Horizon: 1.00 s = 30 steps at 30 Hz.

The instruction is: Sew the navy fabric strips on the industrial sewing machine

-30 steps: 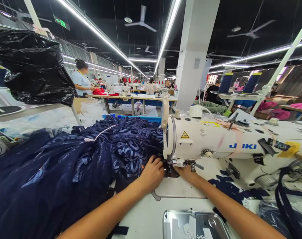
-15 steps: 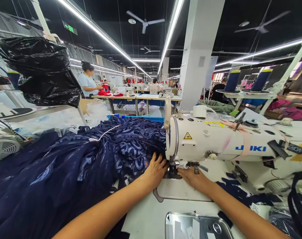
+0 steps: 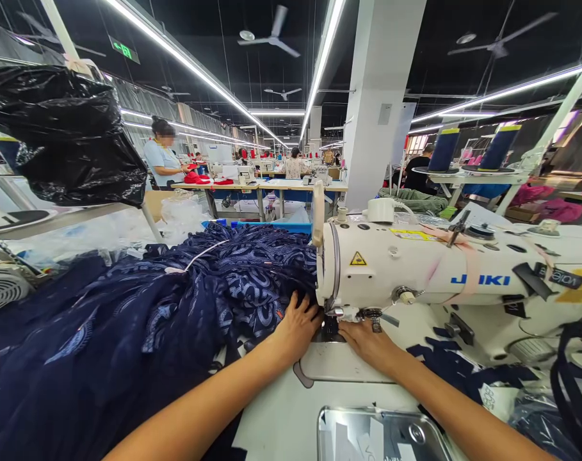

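My left hand [image 3: 298, 323] lies with its fingers spread on the navy patterned fabric [image 3: 252, 282], just left of the needle area. On the other side of the presser foot [image 3: 330, 328], my right hand [image 3: 365, 339] has its fingers pressed together, the tips close to a dark patch under the foot. What those fingertips hold, if anything, is hidden. Both hands are at the head of a white sewing machine [image 3: 391, 262], over its metal plate [image 3: 348, 363]. The heap of fabric spreads left from the machine.
A metal tray [image 3: 387, 426] with white labels sits in front. Navy scraps [image 3: 444, 362] lie right of my right forearm. Two thread cones [image 3: 444, 150] stand on a rack behind. A black plastic bag [image 3: 79, 141] hangs at left. A co-worker [image 3: 161, 157] handles red cloth farther back.
The whole view has shifted slightly, with the scene sitting a little farther left. Both hands stay at about the same places beside the presser foot.
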Tool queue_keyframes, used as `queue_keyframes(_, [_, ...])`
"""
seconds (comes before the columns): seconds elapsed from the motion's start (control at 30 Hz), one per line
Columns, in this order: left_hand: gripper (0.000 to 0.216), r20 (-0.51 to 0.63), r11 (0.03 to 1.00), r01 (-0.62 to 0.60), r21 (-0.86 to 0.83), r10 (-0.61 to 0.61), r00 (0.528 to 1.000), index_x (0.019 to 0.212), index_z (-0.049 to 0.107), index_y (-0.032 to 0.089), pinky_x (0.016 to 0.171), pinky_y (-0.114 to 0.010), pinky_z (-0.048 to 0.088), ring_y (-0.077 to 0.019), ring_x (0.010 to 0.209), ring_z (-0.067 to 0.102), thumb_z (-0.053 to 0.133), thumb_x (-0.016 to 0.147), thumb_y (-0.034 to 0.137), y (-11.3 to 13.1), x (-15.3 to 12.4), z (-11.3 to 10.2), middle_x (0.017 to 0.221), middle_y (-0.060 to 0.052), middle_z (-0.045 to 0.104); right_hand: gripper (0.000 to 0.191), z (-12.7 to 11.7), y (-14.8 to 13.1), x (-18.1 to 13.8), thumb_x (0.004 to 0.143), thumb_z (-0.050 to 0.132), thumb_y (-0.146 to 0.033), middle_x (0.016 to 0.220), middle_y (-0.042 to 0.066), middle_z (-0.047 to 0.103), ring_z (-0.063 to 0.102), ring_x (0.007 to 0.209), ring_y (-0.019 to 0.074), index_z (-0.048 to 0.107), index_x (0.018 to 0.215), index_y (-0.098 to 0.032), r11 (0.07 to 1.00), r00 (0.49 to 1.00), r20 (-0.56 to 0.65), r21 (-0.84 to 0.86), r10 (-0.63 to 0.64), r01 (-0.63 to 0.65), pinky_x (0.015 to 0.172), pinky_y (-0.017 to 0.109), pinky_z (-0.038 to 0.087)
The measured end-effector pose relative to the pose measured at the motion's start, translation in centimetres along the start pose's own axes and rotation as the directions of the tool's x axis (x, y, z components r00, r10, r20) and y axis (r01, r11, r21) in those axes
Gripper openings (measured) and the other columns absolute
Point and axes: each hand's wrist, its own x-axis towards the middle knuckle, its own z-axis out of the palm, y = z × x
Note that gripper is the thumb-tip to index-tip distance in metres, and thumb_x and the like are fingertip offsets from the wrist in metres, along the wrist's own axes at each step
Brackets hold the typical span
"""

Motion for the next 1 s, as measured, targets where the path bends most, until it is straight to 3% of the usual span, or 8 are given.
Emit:
queue_keyframes(0.33, [0.029, 0.022, 1.0, 0.001, -0.016, -0.001, 1.0, 0.104, 0.059, 0.014, 0.097, -0.056, 0.025, -0.03, 0.109, 0.045, 0.043, 0.081, 0.01, -0.4, 0.8, 0.2, 0.109, -0.01, 0.059, 0.029, 1.4, -0.5, -0.9, 0.087, 0.036, -0.012, 0.061, 0.003, 0.061, 0.054, 0.053, 0.0166, 0.063, 0.079, -0.02, 0.96, 0.999, -0.017, -0.278, 0.036, -0.039, 0.053, 0.027, 0.039])
queue_keyframes(0.5, [0.027, -0.001, 1.0, 0.006, -0.026, -0.006, 1.0, 0.102, 0.061, 0.015, 0.097, -0.057, 0.025, -0.0302, 0.11, 0.045, 0.045, 0.081, 0.01, -0.5, 1.1, 0.5, 0.108, -0.01, 0.06, 0.035, 2.0, -0.7, -1.0, 0.09, 0.032, -0.017, 0.06, 0.004, 0.061, 0.055, 0.055, 0.0168, 0.063, 0.075, -0.02, 0.973, 0.989, -0.046, -0.177, 0.143, -0.149, 0.055, 0.028, 0.04])
queue_keyframes(0.7, [0.025, -0.008, 1.0, 0.014, -0.012, -0.014, 1.0, 0.1, 0.061, 0.016, 0.096, -0.056, 0.024, -0.0296, 0.111, 0.044, 0.045, 0.082, 0.012, -0.6, 1.5, 0.7, 0.108, -0.01, 0.06, 0.033, 2.5, -0.7, -0.8, 0.089, 0.033, -0.017, 0.062, 0.006, 0.063, 0.058, 0.057, 0.0177, 0.064, 0.079, -0.019, 0.976, 0.985, -0.035, -0.131, 0.17, -0.173, 0.058, 0.029, 0.042])
queue_keyframes(0.87, [0.026, -0.049, 0.999, 0.027, 0.024, -0.026, 0.998, 0.105, 0.059, 0.015, 0.096, -0.051, 0.026, -0.0314, 0.116, 0.039, 0.044, 0.084, 0.016, 0.8, 0.4, 1.0, 0.116, -0.01, 0.056, 0.034, 3.9, 0.4, -2.2, 0.086, 0.032, -0.013, 0.076, 0.008, 0.068, 0.061, 0.066, 0.0205, 0.065, 0.089, -0.021, 0.989, 0.994, -0.013, -0.098, 0.113, -0.114, 0.061, 0.032, 0.045])
queue_keyframes(0.93, [0.028, -0.092, 0.996, 0.028, 0.081, -0.021, 0.996, 0.107, 0.058, 0.011, 0.095, -0.049, 0.028, -0.0329, 0.115, 0.039, 0.046, 0.083, 0.019, 1.9, -1.0, 0.7, 0.116, -0.013, 0.055, 0.033, 4.6, 1.4, -2.8, 0.087, 0.032, -0.018, 0.081, 0.008, 0.069, 0.062, 0.071, 0.0213, 0.065, 0.09, -0.022, 0.996, 0.996, -0.037, -0.039, 0.075, -0.077, 0.064, 0.033, 0.047])
queue_keyframes(1.0, [0.027, -0.153, 0.992, -0.04, 0.119, 0.059, 0.987, 0.103, 0.059, 0.009, 0.093, -0.045, 0.03, -0.0319, 0.112, 0.042, 0.05, 0.082, 0.024, 2.7, -3.1, -0.2, 0.114, -0.015, 0.055, 0.032, 5.0, 2.5, -3.1, 0.087, 0.033, -0.024, 0.084, 0.007, 0.069, 0.063, 0.074, 0.022, 0.065, 0.091, -0.022, 1.0, 0.998, -0.056, 0.002, 0.014, -0.013, 0.067, 0.034, 0.048])
